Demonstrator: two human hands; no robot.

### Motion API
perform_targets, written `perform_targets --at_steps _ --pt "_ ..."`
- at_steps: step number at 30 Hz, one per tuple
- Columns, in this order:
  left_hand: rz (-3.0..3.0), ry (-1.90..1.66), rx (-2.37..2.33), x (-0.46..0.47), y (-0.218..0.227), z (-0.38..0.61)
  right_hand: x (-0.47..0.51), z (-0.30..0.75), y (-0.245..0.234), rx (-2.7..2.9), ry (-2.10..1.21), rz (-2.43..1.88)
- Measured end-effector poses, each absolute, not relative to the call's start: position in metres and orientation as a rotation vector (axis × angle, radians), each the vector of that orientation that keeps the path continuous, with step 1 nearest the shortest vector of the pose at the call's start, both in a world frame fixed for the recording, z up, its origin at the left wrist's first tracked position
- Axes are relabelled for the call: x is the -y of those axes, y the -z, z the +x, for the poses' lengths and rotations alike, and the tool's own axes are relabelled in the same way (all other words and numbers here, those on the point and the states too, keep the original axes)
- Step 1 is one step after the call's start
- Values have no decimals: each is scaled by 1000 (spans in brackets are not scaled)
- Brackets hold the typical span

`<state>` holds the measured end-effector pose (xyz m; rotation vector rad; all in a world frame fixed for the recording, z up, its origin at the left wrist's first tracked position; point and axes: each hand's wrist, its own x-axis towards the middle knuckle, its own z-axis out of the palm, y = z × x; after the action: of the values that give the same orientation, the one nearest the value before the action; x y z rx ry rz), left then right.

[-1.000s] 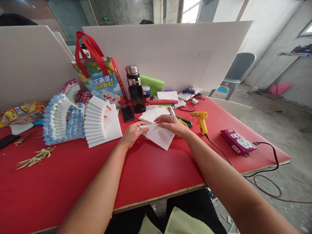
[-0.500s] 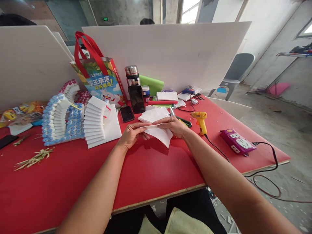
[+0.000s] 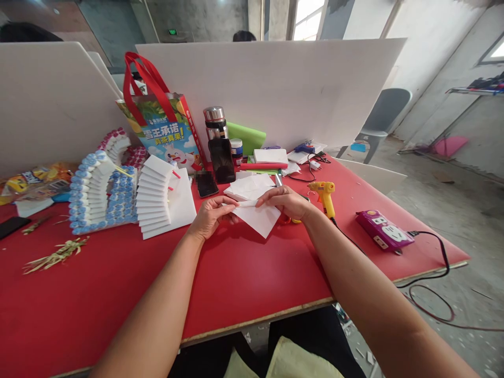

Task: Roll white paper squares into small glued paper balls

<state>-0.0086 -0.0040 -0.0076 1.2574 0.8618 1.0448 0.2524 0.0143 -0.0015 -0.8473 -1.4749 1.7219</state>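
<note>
Both hands hold one white paper sheet (image 3: 260, 218) just above the red table (image 3: 236, 273). My left hand (image 3: 210, 214) pinches its left end and my right hand (image 3: 285, 202) pinches its top edge, which is rolled or folded over into a narrow strip. The rest of the sheet hangs down in a point toward the table. Behind the hands lies a stack of white paper squares (image 3: 248, 186).
A yellow glue gun (image 3: 325, 195) stands right of my right hand, its cord running to a purple power strip (image 3: 384, 236). A black phone (image 3: 206, 184), steel flask (image 3: 214, 122), printed bag (image 3: 167, 131) and white folded paper fans (image 3: 157, 202) sit left and behind. White boards fence the table.
The sheet lay on the table under both hands; it has been lifted and its top edge folded or rolled over. Both hands came slightly closer together.
</note>
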Motion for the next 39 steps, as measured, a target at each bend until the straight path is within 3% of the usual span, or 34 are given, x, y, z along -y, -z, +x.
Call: perform_targets --at_steps 13,18,29,35,39 --pt "1448 -866 -933 7 10 0 -11 239 3 1648 -1588 -1174" --pt "1409 -832 -912 4 14 -4 -11 241 0 1745 -1405 -1127" --pt "1177 -946 -803 3 11 -11 -19 246 9 1634 -1443 -951" --pt "1154 -955 -768 2 12 -10 -15 245 2 1866 -1262 -886" --pt "1198 -980 -866 4 8 -8 -9 255 -12 1965 -1389 -976"
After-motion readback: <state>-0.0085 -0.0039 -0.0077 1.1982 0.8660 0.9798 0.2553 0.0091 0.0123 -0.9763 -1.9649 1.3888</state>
